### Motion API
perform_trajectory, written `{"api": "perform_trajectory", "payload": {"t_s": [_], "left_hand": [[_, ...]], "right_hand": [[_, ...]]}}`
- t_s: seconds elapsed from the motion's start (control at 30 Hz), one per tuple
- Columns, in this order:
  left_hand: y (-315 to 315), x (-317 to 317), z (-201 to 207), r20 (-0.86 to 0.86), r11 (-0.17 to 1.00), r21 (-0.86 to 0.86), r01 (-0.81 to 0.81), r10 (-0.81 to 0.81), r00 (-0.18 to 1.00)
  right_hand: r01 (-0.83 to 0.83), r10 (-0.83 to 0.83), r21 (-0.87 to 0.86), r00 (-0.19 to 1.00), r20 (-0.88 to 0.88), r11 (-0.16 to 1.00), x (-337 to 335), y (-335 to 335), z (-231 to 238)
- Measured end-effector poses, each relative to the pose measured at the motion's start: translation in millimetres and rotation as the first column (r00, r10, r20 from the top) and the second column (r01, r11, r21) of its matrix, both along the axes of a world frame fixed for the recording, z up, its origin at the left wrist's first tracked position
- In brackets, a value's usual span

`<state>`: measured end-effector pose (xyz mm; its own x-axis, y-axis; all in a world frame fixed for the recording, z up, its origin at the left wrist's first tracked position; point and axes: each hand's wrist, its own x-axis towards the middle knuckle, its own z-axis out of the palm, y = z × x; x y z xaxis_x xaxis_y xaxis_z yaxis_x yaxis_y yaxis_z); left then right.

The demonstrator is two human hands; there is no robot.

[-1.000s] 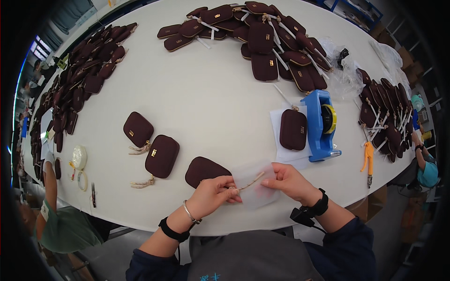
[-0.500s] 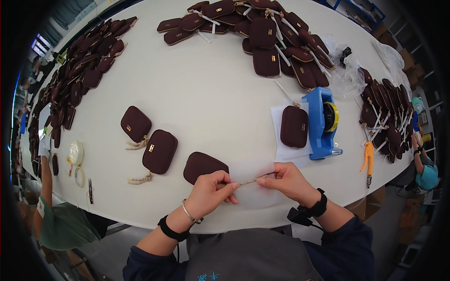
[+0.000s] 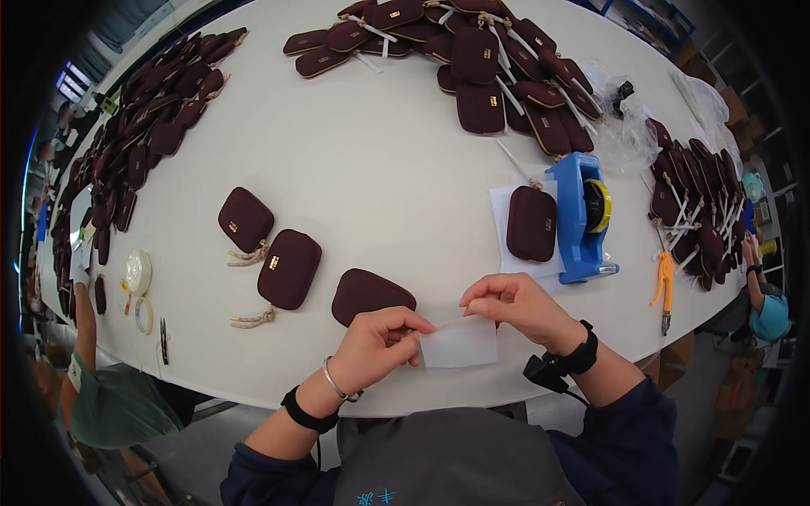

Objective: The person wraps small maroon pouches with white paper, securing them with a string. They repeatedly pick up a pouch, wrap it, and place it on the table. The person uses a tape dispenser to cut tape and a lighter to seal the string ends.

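Observation:
My left hand [image 3: 381, 344] pinches the left edge of a small translucent white sheet of paper [image 3: 460, 347] close to the table's front edge. At the sheet's upper right corner, my right hand [image 3: 521, 310] is closed with thumb and fingers together on it. A dark maroon zip pouch [image 3: 369, 295] lies just beyond my left hand, partly covered by it. Further left are two more maroon pouches, one [image 3: 289, 268] nearer with a gold mark and one [image 3: 246, 219] behind it, both with beige knotted cords. No cord shows between my hands; the paper may hide it.
A blue tape dispenser [image 3: 582, 223] stands right of a pouch [image 3: 532, 223] on white paper. Pouch heaps lie at the far left [image 3: 156, 110], back [image 3: 477, 55] and right [image 3: 692, 202]. Orange-handled pliers [image 3: 663, 282], tape rolls [image 3: 138, 274] and tweezers [image 3: 164, 341] are nearby. Other people work at both sides.
The thin cord stretched between my hands is no longer visible. The paper sheet now lies flat toward me between them, and my right hand has moved slightly up and away.

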<state>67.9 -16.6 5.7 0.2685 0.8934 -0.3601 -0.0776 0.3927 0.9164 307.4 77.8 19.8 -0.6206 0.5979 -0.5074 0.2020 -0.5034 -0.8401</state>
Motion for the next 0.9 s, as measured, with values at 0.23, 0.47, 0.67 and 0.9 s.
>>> {"api": "perform_trajectory", "payload": {"t_s": [0.23,0.47,0.67,0.9], "left_hand": [[-0.5,5.9,7.1,-0.49,0.85,0.457,0.262,-0.005,0.872],[-4.7,-1.2,-13.3,-0.623,0.382,0.781,0.494,0.425,0.656],[-1.3,-7.1,-16.6,-0.551,0.403,0.818,0.411,0.34,0.762],[7.2,-12.1,11.0,-0.616,0.722,0.555,0.414,0.023,0.787]], "right_hand": [[-0.254,0.243,0.095,0.963,0.113,0.963,-5.4,1.4,-0.4],[-0.151,0.154,-0.114,0.988,0.015,0.982,-6.1,-0.3,-2.2],[-0.201,0.199,0.061,0.979,0.035,0.978,-7.1,0.8,10.2],[-0.317,0.26,0.589,0.948,0.182,0.744,-6.4,0.7,31.1]]}}
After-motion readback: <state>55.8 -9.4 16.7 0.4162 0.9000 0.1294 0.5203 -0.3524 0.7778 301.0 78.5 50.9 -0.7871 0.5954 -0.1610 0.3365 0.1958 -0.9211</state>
